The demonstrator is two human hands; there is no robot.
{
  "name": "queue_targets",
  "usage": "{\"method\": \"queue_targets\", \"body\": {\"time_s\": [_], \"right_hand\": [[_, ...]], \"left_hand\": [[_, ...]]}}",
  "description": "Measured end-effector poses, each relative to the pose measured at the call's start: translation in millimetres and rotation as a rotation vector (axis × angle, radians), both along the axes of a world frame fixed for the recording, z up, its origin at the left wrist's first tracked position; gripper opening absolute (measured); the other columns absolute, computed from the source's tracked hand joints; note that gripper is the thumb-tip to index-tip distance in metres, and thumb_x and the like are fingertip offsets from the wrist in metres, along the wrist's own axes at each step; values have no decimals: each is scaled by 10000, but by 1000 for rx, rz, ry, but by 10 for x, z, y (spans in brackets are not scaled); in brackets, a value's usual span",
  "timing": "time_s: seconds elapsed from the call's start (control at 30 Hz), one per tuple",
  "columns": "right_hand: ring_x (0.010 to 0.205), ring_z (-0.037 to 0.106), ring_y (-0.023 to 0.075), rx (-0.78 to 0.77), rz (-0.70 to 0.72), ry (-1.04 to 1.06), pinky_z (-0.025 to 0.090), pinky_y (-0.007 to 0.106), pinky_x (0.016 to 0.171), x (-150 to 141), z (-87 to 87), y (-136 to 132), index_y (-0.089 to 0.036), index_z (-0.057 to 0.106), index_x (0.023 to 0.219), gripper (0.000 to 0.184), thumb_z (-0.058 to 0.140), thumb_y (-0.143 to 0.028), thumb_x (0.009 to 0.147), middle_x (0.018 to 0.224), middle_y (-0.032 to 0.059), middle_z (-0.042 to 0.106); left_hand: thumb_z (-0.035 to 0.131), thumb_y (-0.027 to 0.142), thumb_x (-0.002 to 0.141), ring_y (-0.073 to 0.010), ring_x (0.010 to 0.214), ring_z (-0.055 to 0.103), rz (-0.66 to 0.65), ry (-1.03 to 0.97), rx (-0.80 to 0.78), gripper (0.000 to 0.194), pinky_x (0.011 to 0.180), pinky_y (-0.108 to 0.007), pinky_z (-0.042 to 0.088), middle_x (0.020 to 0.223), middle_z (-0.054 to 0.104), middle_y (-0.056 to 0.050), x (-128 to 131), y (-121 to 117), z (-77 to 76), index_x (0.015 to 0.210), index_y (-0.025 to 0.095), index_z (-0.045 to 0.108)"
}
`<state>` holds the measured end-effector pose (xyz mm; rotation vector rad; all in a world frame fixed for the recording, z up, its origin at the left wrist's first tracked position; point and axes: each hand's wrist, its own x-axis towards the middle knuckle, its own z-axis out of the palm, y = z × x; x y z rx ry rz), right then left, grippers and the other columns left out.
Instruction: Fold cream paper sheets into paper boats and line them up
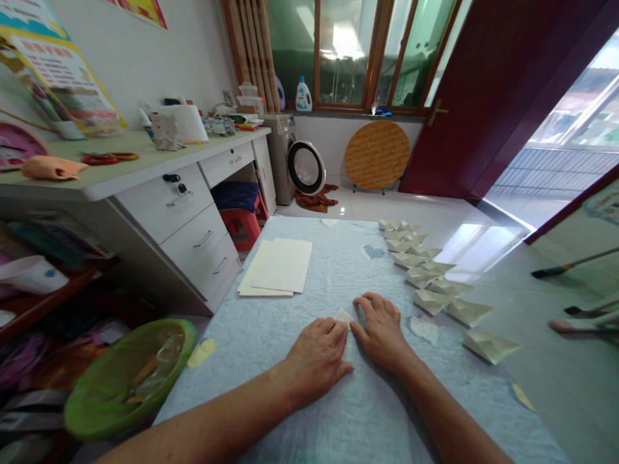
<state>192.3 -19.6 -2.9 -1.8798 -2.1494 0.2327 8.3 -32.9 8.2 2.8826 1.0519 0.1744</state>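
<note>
A small piece of folded cream paper [343,316] lies on the light blue quilted cloth, partly hidden under my hands. My left hand [319,354] is closed over it, its bent fingers pressing the paper down. From the other side my right hand [380,327] reaches in with the thumb at the paper's edge; its index finger arches away from the thumb. Farther up on the left is a stack of cream paper sheets [283,265]. Along the right edge stand several folded paper boats [491,346] in rows.
The quilted cloth [294,406] covers my work surface. At the left are a green basket [130,377] and a white desk [193,241] with drawers. A red stool [242,222] is tucked under the desk. Beyond stand a front-loading washer [283,158] with its door open and a round wooden tabletop [377,154].
</note>
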Motion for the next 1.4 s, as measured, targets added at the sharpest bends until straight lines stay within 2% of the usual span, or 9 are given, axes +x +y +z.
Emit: {"method": "queue_targets", "body": {"time_s": [0.17, 0.43, 0.57, 0.73, 0.93, 1.1, 1.23, 1.4], "right_hand": [[1238, 428, 298, 12, -40, -83, 269, 475, 1072, -50, -48, 1, -225, 525, 1293, 433, 521, -382, 890, 1350, 116, 515], [1264, 413, 300, -35, -19, -130, 245, 509, 1094, -61, 0, -6, -335, 450, 1436, 536, 503, -358, 903, 1378, 86, 495], [1277, 413, 295, -52, -4, -139, 267, 508, 1091, 2, 12, -4, -357, 409, 1467, 579, 504, -314, 898, 1394, 74, 493], [1307, 396, 292, -56, 8, -151, 276, 509, 1096, 117, -3, -14, -374, 381, 1481, 593, 482, -275, 905, 1420, 65, 482], [1326, 373, 287, -61, 35, -136, 270, 496, 1100, 164, -12, -23, -375, 391, 1476, 573, 469, -267, 918, 1445, 62, 461], [1289, 402, 282, -38, 16, -119, 260, 485, 1104, 93, 28, 2, -280, 417, 1469, 539, 439, -283, 931, 1407, 94, 494], [1299, 385, 302, 7, 20, -102, 205, 511, 1129, -77, 28, 7, -212, 391, 1485, 597, 468, -419, 929, 1393, 131, 499], [1331, 355, 313, 15, 48, -90, 172, 559, 1127, -202, -23, -16, -313, 350, 1504, 653, 531, -402, 883, 1414, 101, 483]], "left_hand": [[594, 526, 898, -272, 1071, 538, 12, 27, -5, 586, 952, -406, 422, 1179, 625, -107, 5, -3, 4, 1283, 86, 551], [531, 574, 916, -279, 1239, 490, 45, 44, -47, 712, 1048, -398, 354, 1398, 538, -141, -56, -76, -29, 1434, 98, 416], [518, 576, 921, -280, 1256, 484, 55, 66, -61, 713, 1066, -402, 342, 1415, 529, -149, -67, -102, -26, 1425, 79, 436], [527, 557, 924, -284, 1230, 494, 42, 87, -32, 670, 1064, -421, 344, 1386, 554, -151, -44, -110, 13, 1384, 71, 490], [591, 534, 894, -286, 1111, 543, 118, 153, 12, 548, 995, -430, 395, 1239, 631, -153, -62, -146, 61, 1212, 90, 638], [631, 539, 865, -289, 1057, 552, 116, 164, 23, 533, 952, -423, 420, 1158, 656, -150, -46, -143, 89, 1138, 83, 678], [642, 533, 859, -283, 1036, 556, 114, 168, 19, 558, 960, -422, 413, 1137, 661, -140, -28, -138, 114, 1188, 82, 660], [637, 534, 863, -288, 1035, 558, 119, 164, 4, 611, 953, -430, 410, 1125, 663, -142, -26, -140, 129, 1268, 77, 614]]}}
